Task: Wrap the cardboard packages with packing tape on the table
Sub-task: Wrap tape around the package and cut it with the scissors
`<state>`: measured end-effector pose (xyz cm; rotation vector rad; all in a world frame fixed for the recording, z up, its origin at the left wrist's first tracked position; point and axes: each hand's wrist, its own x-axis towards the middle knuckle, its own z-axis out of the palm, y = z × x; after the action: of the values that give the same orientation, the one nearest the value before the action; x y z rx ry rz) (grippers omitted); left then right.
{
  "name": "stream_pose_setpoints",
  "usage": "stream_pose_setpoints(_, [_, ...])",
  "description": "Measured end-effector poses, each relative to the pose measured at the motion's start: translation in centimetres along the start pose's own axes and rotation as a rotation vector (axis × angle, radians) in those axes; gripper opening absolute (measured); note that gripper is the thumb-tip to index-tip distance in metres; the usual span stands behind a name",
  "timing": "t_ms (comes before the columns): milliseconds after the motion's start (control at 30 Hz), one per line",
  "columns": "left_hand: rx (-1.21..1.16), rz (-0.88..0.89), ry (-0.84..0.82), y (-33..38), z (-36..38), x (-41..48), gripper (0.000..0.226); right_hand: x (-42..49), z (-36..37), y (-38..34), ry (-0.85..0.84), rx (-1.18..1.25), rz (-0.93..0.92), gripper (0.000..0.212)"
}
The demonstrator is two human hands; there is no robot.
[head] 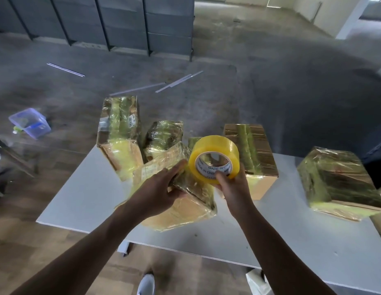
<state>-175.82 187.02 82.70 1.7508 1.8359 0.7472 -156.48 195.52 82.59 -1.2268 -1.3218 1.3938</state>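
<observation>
A cardboard package (181, 205) covered in yellowish tape is tilted up on one corner on the white table (85, 199). My left hand (162, 188) grips its upper edge. My right hand (230, 184) holds the yellow packing tape roll (215, 158), fingers curled into its core, just right of the package's top. The roll's open side faces me.
Several taped packages stand around: a tall one (119, 135) at the back left, a small one (164, 137) behind, one (249, 154) at the back right, one (338, 182) at the far right. A plastic tub (30, 122) lies on the floor to the left.
</observation>
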Motion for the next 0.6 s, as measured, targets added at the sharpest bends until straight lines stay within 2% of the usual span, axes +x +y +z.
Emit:
stream_pose_setpoints(200, [-0.069, -0.064, 0.084, -1.0, -2.4, -0.6, 0.083, 0.7, -2.2, -2.9, 0.045, -0.450, -0.222, 0.031])
stream_pose_setpoints(333, [-0.104, -0.105, 0.078, -1.6, -3.1, -1.3, 0.082, 0.2, -4.0, -4.1, -0.047, -0.705, -0.215, 0.044])
stream_pose_setpoints(400, [-0.181, -0.095, 0.092, -1.7, -2.5, -1.5, 0.081, -0.3, -4.2, -4.8, -0.035, -0.752, -0.244, 0.050])
stream_pose_setpoints(533, [-0.490, -0.088, 0.095, -2.4, -0.6, -1.6, 0.077, -0.6, -4.2, -6.5, 0.046, -0.691, -0.326, 0.055])
stream_pose_setpoints(600, [-0.564, -0.093, 0.072, -3.1, 0.3, -1.7, 0.076, -0.6, -4.0, -6.8, -0.001, -0.781, -0.326, 0.057])
